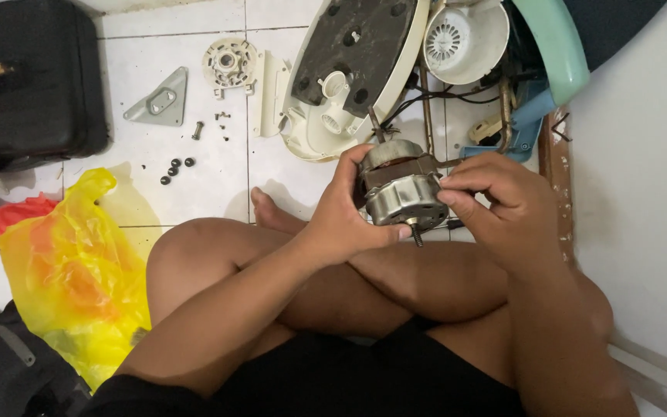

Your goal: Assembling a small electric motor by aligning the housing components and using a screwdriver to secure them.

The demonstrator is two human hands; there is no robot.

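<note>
A round silver-grey metal fan motor (403,189) is being gripped: left hand (345,220) clamping its side, right hand (496,201) pinching its rim, just below the cream plastic fan base (303,127).

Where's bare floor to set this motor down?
Bare tile lies between the black balls, the fan base and the foot. Another strip runs between the black case and the triangular plate. It is crowded around the screws and wires.

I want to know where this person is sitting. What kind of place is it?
Probably a home floor used for repairs: white floor tiles, a taken-apart fan base, loose screws, and a small motor held in both hands.
</note>
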